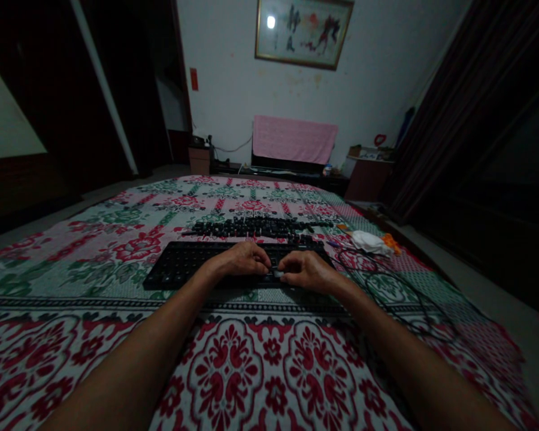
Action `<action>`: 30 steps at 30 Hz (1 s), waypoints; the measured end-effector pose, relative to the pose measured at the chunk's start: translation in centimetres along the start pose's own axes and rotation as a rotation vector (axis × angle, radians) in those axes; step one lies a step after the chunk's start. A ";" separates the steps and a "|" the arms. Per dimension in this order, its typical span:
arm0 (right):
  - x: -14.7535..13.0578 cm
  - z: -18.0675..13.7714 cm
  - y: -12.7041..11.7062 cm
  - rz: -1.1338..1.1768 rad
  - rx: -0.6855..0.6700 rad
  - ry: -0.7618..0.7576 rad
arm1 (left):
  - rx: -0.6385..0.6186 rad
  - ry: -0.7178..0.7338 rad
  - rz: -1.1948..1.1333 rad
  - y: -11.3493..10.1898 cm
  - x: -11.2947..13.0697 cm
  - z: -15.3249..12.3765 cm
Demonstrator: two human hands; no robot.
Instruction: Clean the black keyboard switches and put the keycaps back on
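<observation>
A black keyboard (175,263) lies flat on the patterned bedcover, and the part of it left of my hands shows its key posts without caps. My left hand (247,258) rests over the middle of the keyboard, fingers curled and pinched together; what they hold is too small to make out. Close beside it, my right hand (308,270) pinches a small pale piece (278,273) at the keyboard's right-hand part. The fingertips of both hands nearly meet. Just behind the keyboard, loose black keycaps (251,227) lie in a long heap.
A black cable (424,299) loops over the bedcover (251,353) to the right. A crumpled white cloth (371,242) lies near it, with an orange item (391,243) alongside. Beyond the bed, a pink towel (295,139) covers a dark screen by the wall.
</observation>
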State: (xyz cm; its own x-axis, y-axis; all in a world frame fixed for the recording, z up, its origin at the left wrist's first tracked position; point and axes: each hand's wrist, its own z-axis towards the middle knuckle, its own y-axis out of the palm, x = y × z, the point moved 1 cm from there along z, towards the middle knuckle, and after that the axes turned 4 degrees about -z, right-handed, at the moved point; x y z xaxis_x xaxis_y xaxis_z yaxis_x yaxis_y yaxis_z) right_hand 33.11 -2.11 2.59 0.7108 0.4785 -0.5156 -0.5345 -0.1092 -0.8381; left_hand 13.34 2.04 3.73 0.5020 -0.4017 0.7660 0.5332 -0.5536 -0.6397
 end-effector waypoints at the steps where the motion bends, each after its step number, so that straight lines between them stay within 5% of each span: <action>1: 0.0 0.0 -0.1 -0.005 0.000 -0.004 | 0.001 0.016 0.009 0.0 0.2 0.0; 7: -0.4 0.0 -0.3 -0.031 -0.016 -0.011 | -0.046 0.097 0.102 0.4 0.6 -0.1; 30: -0.4 0.0 -0.3 -0.115 0.004 -0.042 | 0.131 0.106 0.445 1.6 1.5 -0.2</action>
State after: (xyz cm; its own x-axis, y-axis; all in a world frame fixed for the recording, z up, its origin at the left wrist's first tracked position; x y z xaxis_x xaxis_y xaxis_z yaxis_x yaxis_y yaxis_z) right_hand 33.00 -2.24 3.10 0.7477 0.5236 -0.4083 -0.4524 -0.0485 -0.8905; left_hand 14.77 0.40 3.86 0.6320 -0.6552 0.4140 0.3671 -0.2174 -0.9044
